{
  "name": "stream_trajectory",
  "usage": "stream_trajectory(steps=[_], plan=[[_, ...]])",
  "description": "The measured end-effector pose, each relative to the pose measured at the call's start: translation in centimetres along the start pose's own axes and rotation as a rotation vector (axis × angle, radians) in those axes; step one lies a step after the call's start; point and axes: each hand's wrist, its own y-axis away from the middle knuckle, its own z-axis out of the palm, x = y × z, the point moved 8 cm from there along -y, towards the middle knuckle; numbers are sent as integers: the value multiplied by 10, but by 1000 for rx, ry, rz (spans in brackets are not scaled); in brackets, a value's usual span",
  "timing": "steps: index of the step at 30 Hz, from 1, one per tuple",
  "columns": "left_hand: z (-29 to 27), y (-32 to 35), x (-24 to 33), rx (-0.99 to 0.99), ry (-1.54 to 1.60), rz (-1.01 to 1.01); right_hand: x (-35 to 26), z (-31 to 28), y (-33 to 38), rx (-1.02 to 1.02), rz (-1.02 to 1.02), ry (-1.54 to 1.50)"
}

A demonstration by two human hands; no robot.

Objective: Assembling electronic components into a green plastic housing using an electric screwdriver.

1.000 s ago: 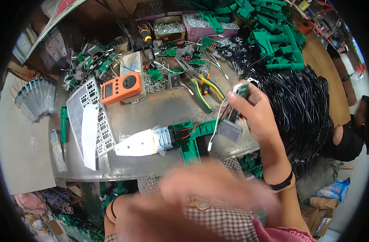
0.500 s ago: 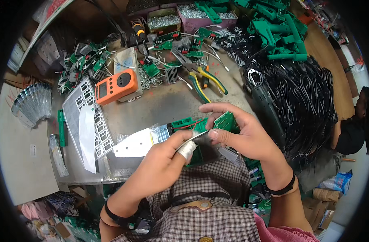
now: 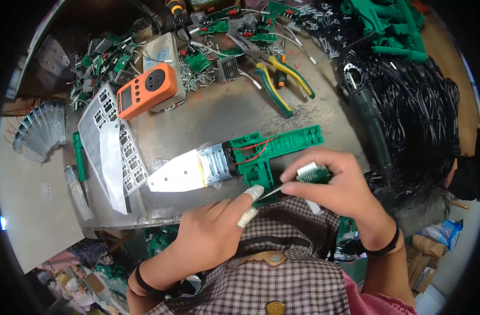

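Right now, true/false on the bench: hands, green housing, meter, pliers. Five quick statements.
1. The right hand holds a small green circuit board. True.
2. The left hand has a taped fingertip. True.
3. The orange meter lies right of the pliers. False: it lies to their left.
4. The green housing has a metal blade at its left end. True.
5. The left hand grips the pliers. False: they lie untouched on the bench.
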Motion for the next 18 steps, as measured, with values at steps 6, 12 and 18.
stream_trajectory(steps=[6, 12, 18], plan=[[11, -17, -25, -202, 759, -423, -3, -4, 5, -77, -142, 250], [0, -48, -20, 267, -215, 78, 25, -54, 17, 300, 145, 33], [13, -39, -32, 235, -126, 307, 44, -85, 32, 519, 211, -152]])
